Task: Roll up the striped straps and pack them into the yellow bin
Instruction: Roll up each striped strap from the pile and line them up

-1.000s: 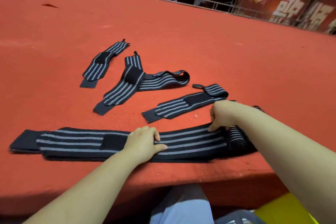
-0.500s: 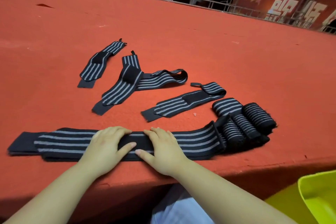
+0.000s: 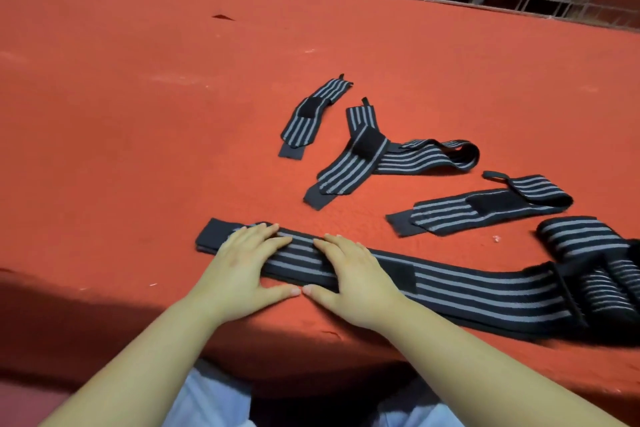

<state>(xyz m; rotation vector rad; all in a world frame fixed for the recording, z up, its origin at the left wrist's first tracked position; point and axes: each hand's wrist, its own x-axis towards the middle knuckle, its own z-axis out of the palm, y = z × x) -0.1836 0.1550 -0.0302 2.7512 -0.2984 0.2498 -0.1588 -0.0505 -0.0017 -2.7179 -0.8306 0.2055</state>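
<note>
**Both hands flattening the long strap at the near edge of the worktop**

The left hand (image 3: 247,262) and the right hand (image 3: 349,274) are lying side by side on the long striped strap (image 3: 460,291), fingers straight and spread, palms pressing it down, thumbs nearly touching at the strap's near edge. Neither hand is pinching or curling round anything. The strap is stretching along the near edge of the red worktop (image 3: 138,114), its plain black end (image 3: 213,232) just left of the left hand, its right end running into a bundle of rolled straps (image 3: 602,274) at the frame's right margin.

Risks, as judged from this layout: the strap is sitting very close to the worktop's front edge, so a loose start to the roll could be letting it slide off toward the lap. A roll begun crooked would be coning sideways. The rolled bundle is touching the strap's far end and could be getting dragged along or loosened as the strap is wound.

Count: one long strap under the hands; three shorter folded straps (image 3: 313,114) (image 3: 353,163) (image 3: 485,208) lying farther back, one overlapping a looped strap (image 3: 436,152). The number of rolls in the bundle cannot be told. The yellow bin is not in view.
</note>
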